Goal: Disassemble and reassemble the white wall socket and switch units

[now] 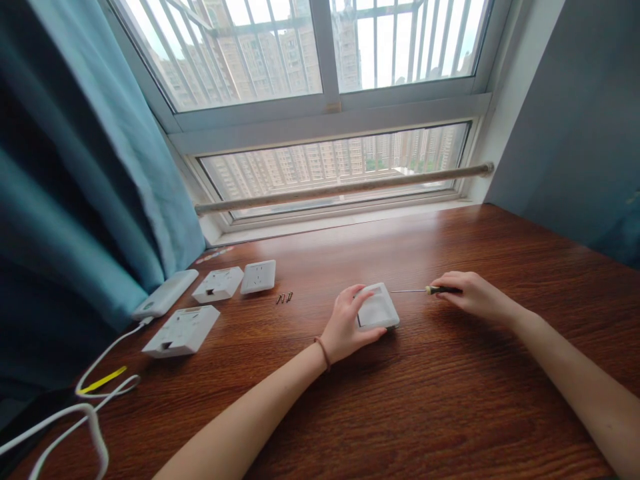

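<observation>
My left hand (349, 321) grips a white square wall switch (379, 308) on the wooden table, fingers over its far left edge and thumb along the near side. In my right hand (467, 295) is a screwdriver (434, 290) with a dark handle and a thin metal shaft. The shaft points left, its tip close to the switch's right edge; whether it touches cannot be made out. To the left of my left hand lie several small screws (284, 298). Beyond them is a white socket panel (259, 277) with slots.
Two white boxes (181, 331) and a white device (166, 293) with a cable (107, 353) plugged in stand at the left. A yellow strip (103, 380) lies by the cable. Blue curtains (95, 133) hang at the left, and a window (330, 113) rises behind the table (450, 400).
</observation>
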The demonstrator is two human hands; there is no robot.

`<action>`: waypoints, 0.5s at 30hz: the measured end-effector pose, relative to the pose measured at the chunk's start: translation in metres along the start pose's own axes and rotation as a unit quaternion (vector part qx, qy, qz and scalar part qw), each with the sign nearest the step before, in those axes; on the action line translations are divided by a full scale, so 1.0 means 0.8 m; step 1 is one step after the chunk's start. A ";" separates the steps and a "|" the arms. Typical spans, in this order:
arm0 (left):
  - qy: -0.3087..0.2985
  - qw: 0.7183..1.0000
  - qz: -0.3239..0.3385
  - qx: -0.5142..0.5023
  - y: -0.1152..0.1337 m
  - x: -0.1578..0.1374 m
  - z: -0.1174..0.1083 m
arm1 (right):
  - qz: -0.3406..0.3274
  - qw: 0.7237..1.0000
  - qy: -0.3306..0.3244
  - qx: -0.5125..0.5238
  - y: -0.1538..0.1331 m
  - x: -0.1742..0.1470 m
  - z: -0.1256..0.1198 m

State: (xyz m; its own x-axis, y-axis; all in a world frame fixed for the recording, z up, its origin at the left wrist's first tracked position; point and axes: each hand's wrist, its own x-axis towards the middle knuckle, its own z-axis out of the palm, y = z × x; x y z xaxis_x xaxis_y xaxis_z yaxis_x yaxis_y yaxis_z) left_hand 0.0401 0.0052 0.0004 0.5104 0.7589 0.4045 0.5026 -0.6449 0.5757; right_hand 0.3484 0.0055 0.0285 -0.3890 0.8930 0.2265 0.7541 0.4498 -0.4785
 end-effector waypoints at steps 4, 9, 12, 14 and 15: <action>0.035 0.999 0.003 -0.029 0.001 0.000 -0.003 | 0.062 0.995 0.039 -0.065 0.002 -0.001 0.005; 0.056 0.997 0.005 -0.045 0.001 -0.001 -0.003 | 0.100 0.984 0.064 -0.131 0.002 -0.001 0.015; 0.051 0.998 0.024 -0.037 0.003 -0.001 -0.004 | 0.115 0.979 0.060 -0.155 0.004 0.000 0.023; 0.049 0.998 0.039 -0.028 0.006 -0.001 -0.005 | 0.128 0.977 0.054 -0.161 0.006 0.001 0.026; 0.048 0.998 0.046 -0.023 0.007 -0.001 -0.006 | 0.133 0.976 0.051 -0.164 0.007 0.001 0.028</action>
State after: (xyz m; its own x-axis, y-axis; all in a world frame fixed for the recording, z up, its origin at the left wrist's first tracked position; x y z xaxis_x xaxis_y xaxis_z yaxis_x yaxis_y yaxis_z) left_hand 0.0391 0.0011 0.0070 0.4824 0.7031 0.5224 0.4233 -0.7093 0.5637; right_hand 0.3405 0.0083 0.0073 -0.1138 0.9681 0.2231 0.9566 0.1674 -0.2384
